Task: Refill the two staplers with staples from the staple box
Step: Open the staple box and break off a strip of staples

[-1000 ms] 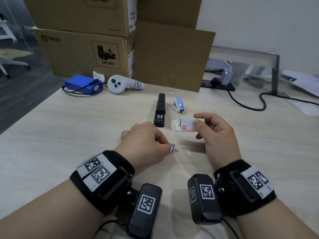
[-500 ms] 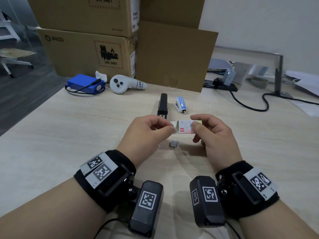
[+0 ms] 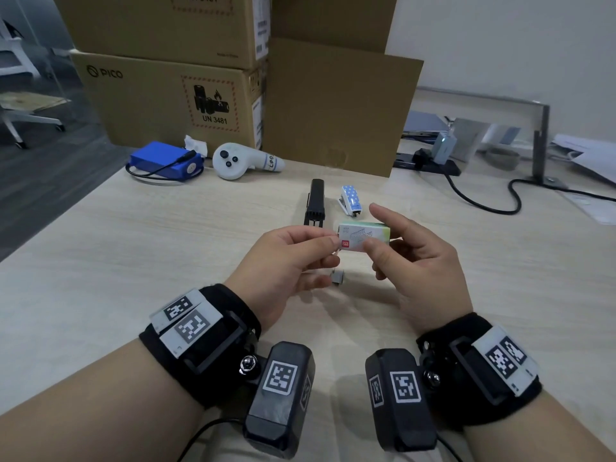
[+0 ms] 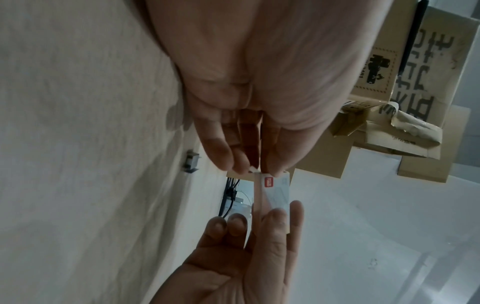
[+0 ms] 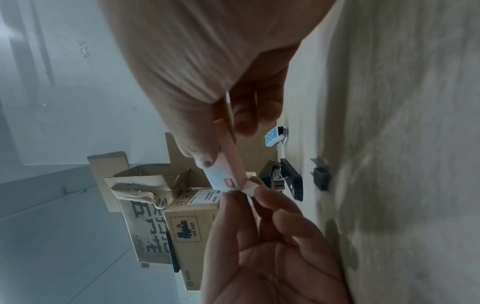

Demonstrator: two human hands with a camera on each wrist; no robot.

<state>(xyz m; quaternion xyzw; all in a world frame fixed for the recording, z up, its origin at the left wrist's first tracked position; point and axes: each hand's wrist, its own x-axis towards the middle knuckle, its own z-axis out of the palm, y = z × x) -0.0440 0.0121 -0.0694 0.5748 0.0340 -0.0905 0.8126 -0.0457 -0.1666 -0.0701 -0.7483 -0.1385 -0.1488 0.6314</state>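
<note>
Status: early stage. The staple box (image 3: 364,236) is held above the bench (image 3: 133,261), centre of the head view. The right hand (image 3: 411,258) pinches its right half between thumb and fingers. The left hand (image 3: 293,258) pinches the flap at its left end; whether the flap is being opened or shut cannot be determined.

One small strip of staples (image 3: 338,277) lies on the bench directly below the box.

The black stapler (image 3: 315,203) and the blue dotted stapler (image 3: 350,200) lie side by side just above the hands, both untouched. The black one appears opened, judging from the right wrist view; the blue one appears closed. Loading of both staplers remains to be done.

Markings:
- Staple box: red square logo, lower left of its face; text too small to read.
- Cardboard boxes (image 3: 166,95), upper left: "PICO", and "UN 3481" on a battery hazard label.
- White controller (image 3: 241,160): handwritten mark on its handle, not clearly legible.
</note>
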